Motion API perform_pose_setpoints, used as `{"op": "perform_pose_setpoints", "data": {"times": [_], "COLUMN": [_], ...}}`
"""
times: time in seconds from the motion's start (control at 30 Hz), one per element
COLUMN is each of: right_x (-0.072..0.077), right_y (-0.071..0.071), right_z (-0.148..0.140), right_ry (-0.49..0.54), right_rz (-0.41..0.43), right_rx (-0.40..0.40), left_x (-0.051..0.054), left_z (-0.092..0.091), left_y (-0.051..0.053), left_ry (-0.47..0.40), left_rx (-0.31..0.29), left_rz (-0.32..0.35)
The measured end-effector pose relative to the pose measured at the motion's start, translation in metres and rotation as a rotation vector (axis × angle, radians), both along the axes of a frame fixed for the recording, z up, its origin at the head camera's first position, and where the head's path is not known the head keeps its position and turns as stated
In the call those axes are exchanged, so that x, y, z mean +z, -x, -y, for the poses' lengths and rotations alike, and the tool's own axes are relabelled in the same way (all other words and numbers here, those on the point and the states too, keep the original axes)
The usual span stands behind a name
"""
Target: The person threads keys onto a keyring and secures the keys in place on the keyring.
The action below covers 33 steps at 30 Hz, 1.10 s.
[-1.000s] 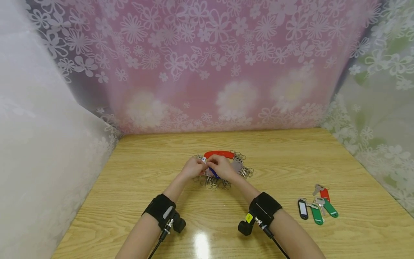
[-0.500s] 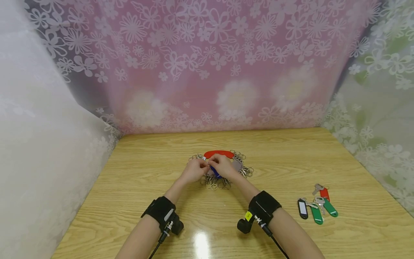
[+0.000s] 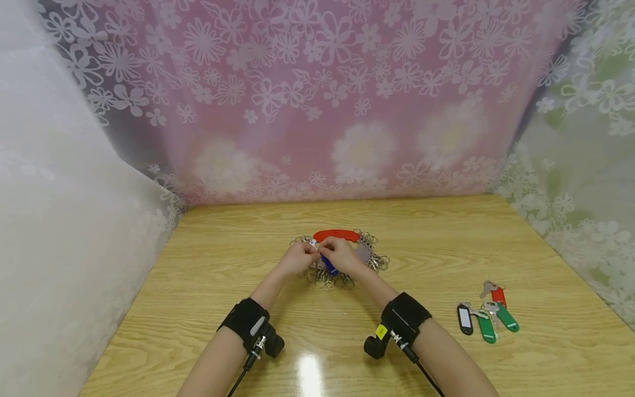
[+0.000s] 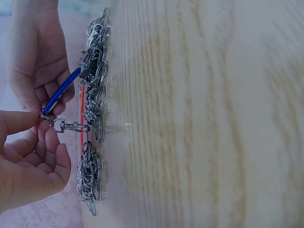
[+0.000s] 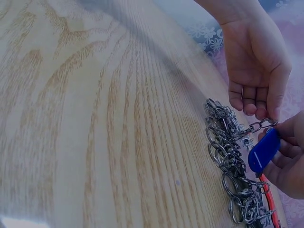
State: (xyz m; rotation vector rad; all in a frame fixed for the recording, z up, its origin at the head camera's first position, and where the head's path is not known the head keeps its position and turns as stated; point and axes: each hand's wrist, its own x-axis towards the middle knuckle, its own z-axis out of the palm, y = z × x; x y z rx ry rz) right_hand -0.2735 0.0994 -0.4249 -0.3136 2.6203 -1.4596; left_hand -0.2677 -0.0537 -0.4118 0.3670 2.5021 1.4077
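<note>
Near the middle of the table lies a key holder with a red handle point(image 3: 334, 235) and a grey plate point(image 3: 364, 254), its edge hung with several metal swivel clasps and split rings point(image 5: 223, 147). Over its left part, my left hand point(image 3: 297, 258) pinches the ring end of one swivel clasp point(image 4: 71, 126), pulled up from the plate. Fingertip to fingertip with it, my right hand point(image 3: 340, 255) pinches the ring end of a blue key tag point(image 5: 264, 150). The tag hangs below the right fingers. Where its small ring meets the clasp's ring, fingertips hide most of the contact.
To the right on the wooden table point(image 3: 416, 248) lie loose tagged keys: a black tag point(image 3: 464, 319), two green tags, one of them a front green tag point(image 3: 486, 327), and a red tag point(image 3: 498, 298). A floral curtain point(image 3: 317, 138) stands behind the table.
The left hand shifted slightly right and then back left. The blue tag swung a little between the hands. Both hands stay over the key holder, and the loose keys have not moved.
</note>
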Motion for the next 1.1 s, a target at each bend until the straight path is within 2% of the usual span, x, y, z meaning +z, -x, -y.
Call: {"op": "perform_pose_setpoints", "data": {"times": [0.27, 0.43, 0.7, 0.87, 1.1], "right_x": [0.000, -0.002, -0.002, -0.001, -0.001], "right_y": [-0.001, -0.002, -0.002, -0.003, -0.005], "right_z": [0.002, 0.001, -0.001, -0.001, 0.000], "right_ry": [0.000, 0.024, -0.034, -0.050, -0.064], "right_rz": [0.000, -0.004, -0.105, -0.126, -0.148], "right_rx": [-0.025, -0.019, 0.023, 0.039, 0.064], "left_x": [0.005, 0.005, -0.002, -0.002, -0.001], "left_z": [-0.001, -0.002, -0.002, -0.002, 0.001], "left_y": [-0.004, -0.004, 0.005, 0.006, 0.008], "left_ry": [0.001, 0.001, -0.062, -0.096, -0.156], "left_rx": [0.008, 0.021, 0.071, 0.091, 0.066], "left_rz": [0.005, 0.013, 0.089, 0.142, 0.205]}}
